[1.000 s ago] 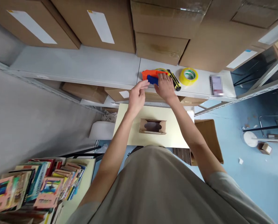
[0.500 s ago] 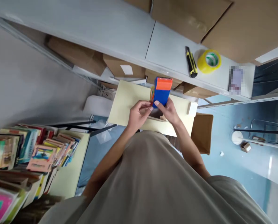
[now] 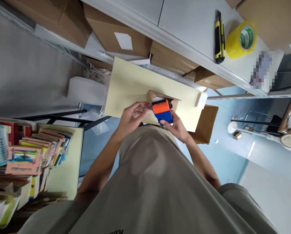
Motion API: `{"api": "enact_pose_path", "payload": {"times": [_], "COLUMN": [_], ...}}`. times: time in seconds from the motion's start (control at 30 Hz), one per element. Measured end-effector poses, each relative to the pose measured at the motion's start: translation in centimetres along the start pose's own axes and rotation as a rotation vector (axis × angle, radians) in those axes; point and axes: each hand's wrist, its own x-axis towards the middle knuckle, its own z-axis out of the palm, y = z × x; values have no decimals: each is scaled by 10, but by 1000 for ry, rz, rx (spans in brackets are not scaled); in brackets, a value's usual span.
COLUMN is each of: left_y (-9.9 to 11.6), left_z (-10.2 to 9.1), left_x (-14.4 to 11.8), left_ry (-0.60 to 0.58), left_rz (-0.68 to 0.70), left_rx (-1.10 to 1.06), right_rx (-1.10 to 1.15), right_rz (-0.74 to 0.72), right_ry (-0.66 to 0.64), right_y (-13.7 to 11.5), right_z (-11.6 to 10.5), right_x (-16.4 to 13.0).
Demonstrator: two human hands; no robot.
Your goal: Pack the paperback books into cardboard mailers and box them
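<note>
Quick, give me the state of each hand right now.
Left hand: fingers curled beside the tape dispenser, whether they touch it cannot be told.
Right hand: closed on the tape dispenser, over the small cardboard box.

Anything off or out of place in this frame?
Mostly tidy. Oddities: small scraps litter the blue floor, and the shelf box has a flap sticking out. The right hand holds the tape dispenser at the small carton; the left hand is beside it.

Bare table [image 3: 128, 87] left of the small box [image 3: 160, 97] (shelf edge [image 3: 174, 42] beyond) lies open.
</note>
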Motion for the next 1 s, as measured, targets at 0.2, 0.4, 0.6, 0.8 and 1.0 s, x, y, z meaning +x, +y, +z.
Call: {"api": "enact_pose_path", "payload": {"times": [0.2, 0.4, 0.6, 0.8, 1.0], "left_y": [17, 10, -20, -61, -117], "left_z": [-36, -41, -40, -39, -55], "left_x": [22, 38, 51, 51, 79], "left_ry": [-175, -228, -248, -123, 21], "left_rz": [-150, -206, -231, -328, -401], "left_rx": [-102, -158, -231, -384, -436], "right_rx": [-202, -322, -505, -665, -715], "right_rz": [84, 118, 272, 421, 487], "right_ry": [-64, -143, -200, -361, -442], "right_y": [-15, -46, -71, -106, -132], "right_z": [-8, -11, -8, -24, -65], "right_x": [-14, -12, -1, 30, 48]}}
